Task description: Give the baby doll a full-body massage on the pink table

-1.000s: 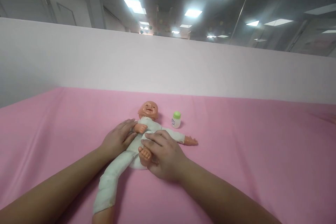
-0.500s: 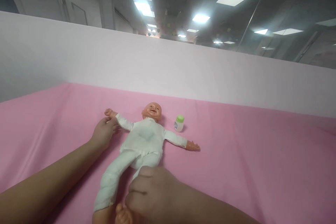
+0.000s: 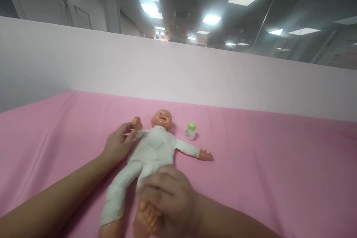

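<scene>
A baby doll (image 3: 154,143) with a white cloth body lies face up, its plastic head at the far end. My left hand (image 3: 118,143) is closed round the doll's forearm near the wrist, on the left of the picture; that arm is bent upward beside the doll's head. Close to me, my right hand (image 3: 173,197) is wrapped round the doll's other lower leg, just above the plastic foot (image 3: 146,219). The fingers hide most of that leg. The doll's other arm (image 3: 192,149) stretches out to the right, untouched.
A small jar (image 3: 190,131) with a green lid stands to the right of the doll's head. Under everything lies a pink sheet (image 3: 264,167). A white wall panel (image 3: 178,72) rises along the far edge, with glass above it on the right.
My left hand has moved right and brought the doll's arm from outstretched to bent up near its body. My right hand has shifted slightly right with the doll's foot, which has lifted and turned.
</scene>
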### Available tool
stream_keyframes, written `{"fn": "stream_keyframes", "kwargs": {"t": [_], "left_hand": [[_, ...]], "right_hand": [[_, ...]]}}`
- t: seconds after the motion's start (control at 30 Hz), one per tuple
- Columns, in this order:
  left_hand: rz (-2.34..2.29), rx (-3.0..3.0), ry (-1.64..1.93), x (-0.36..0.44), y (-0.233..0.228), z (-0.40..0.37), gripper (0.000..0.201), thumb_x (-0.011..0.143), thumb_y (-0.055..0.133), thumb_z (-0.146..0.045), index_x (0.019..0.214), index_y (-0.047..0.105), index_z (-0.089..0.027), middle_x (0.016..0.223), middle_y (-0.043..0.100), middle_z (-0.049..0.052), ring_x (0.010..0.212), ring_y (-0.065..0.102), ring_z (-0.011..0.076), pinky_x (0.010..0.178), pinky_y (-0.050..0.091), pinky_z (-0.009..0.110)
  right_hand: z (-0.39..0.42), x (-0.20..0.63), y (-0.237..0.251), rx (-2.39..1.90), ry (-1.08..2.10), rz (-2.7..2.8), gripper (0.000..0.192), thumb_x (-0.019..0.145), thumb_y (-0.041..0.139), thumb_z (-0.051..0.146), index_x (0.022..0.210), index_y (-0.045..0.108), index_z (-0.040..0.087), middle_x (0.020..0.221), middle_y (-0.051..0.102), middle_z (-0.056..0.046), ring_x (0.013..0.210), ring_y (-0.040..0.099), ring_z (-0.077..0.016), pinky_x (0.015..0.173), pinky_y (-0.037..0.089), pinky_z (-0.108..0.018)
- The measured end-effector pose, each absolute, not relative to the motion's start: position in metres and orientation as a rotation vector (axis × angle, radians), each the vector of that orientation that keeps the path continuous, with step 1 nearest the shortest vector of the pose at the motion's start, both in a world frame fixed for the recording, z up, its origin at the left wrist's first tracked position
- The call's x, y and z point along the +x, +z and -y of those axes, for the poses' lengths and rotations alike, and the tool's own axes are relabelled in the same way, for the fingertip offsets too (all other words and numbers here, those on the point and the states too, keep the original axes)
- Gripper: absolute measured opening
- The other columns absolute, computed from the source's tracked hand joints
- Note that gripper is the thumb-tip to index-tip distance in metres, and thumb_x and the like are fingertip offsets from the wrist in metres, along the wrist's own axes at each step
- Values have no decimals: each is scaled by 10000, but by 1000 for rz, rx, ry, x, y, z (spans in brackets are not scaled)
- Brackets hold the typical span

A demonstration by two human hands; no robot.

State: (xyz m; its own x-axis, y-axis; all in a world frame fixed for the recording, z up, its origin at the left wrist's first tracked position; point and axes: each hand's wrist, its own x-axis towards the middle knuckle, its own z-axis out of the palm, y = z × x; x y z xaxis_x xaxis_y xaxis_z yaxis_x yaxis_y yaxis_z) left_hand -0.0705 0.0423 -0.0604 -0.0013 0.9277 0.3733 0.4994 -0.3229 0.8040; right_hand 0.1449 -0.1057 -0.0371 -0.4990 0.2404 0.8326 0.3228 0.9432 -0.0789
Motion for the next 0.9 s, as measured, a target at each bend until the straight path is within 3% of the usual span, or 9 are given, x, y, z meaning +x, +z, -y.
{"fn": "stream_keyframes", "kwargs": {"t": [0.17, 0.33, 0.57, 0.73, 0.9], "left_hand": [[-1382, 2352, 1071, -60, -60, -37, 431, 952, 502, -515, 1252, 657, -246, 1281, 697, 76, 1166, 641, 284, 1004, 517, 434], [-1345, 2431, 967, -63, -65, -42, 421, 947, 512, -474, 1287, 663, -278, 1331, 685, 49, 1225, 621, 273, 1020, 508, 412], [-1383, 2093, 1009, -66, -58, -42, 458, 913, 559, -534, 1296, 659, -303, 1198, 746, 13, 980, 725, 233, 889, 564, 347], [-1438, 1726, 1179, -73, -68, -54, 411, 907, 558, -543, 1166, 656, -240, 1080, 752, 58, 965, 722, 262, 877, 568, 397], [-1266, 1063, 1334, -82, -73, -70, 275, 866, 660, -410, 1013, 594, -187, 943, 735, 89, 843, 739, 232, 789, 609, 371]], "right_hand": [[84, 163, -38, -684, -202, 2046, 370, 837, 637, 214, 1207, 627, 198, 1245, 664, -129, 1105, 610, -251, 984, 518, -448], [65, 163, -56, -918, -45, 1979, 409, 840, 644, 175, 1248, 632, 202, 1322, 641, -112, 1221, 551, -260, 1052, 496, -456], [73, 160, -52, -839, -170, 2065, 438, 857, 631, 180, 1294, 613, 160, 1326, 650, -131, 1227, 555, -261, 1062, 489, -453], [93, 152, -44, -628, -267, 2101, 395, 868, 649, 286, 1245, 618, 173, 1217, 708, -91, 1115, 607, -237, 970, 516, -415], [109, 139, -44, -394, -212, 2375, 169, 963, 572, 331, 1035, 636, 192, 977, 730, -23, 838, 622, -152, 789, 507, -323]]}}
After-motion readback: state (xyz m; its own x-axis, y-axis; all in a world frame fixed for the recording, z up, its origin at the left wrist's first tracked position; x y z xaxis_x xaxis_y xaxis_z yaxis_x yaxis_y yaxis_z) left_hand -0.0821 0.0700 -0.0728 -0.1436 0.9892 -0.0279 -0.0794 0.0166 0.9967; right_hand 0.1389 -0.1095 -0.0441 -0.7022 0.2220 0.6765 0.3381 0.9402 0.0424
